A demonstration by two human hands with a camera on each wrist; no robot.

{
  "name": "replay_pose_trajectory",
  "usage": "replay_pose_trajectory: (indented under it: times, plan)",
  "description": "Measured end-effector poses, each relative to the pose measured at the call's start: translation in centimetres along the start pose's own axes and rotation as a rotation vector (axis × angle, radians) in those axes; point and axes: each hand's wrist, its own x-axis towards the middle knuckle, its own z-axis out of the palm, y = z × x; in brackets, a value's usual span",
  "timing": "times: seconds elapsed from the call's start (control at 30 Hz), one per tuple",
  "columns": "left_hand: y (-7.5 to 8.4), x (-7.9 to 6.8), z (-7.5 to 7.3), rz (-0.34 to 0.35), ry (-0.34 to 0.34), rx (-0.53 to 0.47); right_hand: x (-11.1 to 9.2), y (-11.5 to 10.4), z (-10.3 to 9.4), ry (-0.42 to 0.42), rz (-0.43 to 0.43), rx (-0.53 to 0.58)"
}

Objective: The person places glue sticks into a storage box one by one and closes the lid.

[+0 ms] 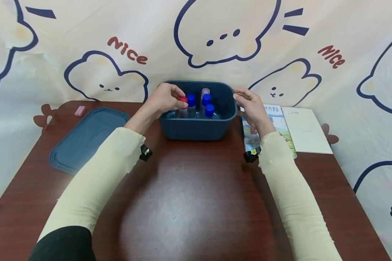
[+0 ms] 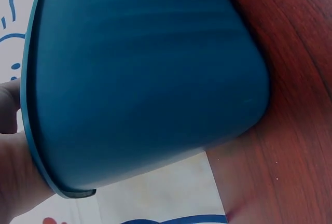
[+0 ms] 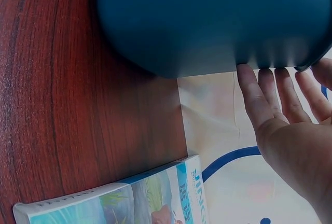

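My left hand (image 1: pixel 164 98) reaches over the left rim of a dark teal plastic bin (image 1: pixel 192 129) and pinches a small bottle by its red cap (image 1: pixel 183 99). That bottle's pale body stands inside the bin. Beside it are several clear bottles with blue caps (image 1: pixel 191 99) and one with a pale pink top (image 1: pixel 205 91). My right hand (image 1: pixel 252 108) is at the bin's right end, with mostly straight fingers (image 3: pixel 255 97) touching the outer wall near the rim. In the left wrist view, the bin's wall (image 2: pixel 145 79) hides the left fingertips and the bottles.
A teal lid (image 1: pixel 91 139) lies on the brown table (image 1: pixel 189 203) to the left, with a small pink block (image 1: pixel 80 111) behind it. Right of the bin lie a colorful illustrated book (image 1: pixel 274 121) and a white booklet (image 1: pixel 308 130). A cartoon-printed cloth (image 1: pixel 170 43) hangs behind the table.
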Motion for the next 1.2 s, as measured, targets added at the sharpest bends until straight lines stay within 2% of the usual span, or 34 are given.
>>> replay_pose_trajectory:
  times: [0.33,0.8,1.0,1.2]
  plan:
    - [0.09,0.28,0.1,0.01,-0.042,0.083,0.05,-0.16,0.04,-0.001,0.01,0.007]
    - [-0.04,0.24,0.2,0.02,-0.063,0.106,-0.02,-0.07,0.14,0.0,0.014,0.013]
    - [-0.07,0.28,0.28,0.029,-0.058,0.085,-0.1,-0.09,0.06,0.004,0.015,0.016]
    - [-0.09,0.13,0.29,0.036,-0.019,0.102,-0.01,-0.07,0.03,0.003,0.01,0.021]
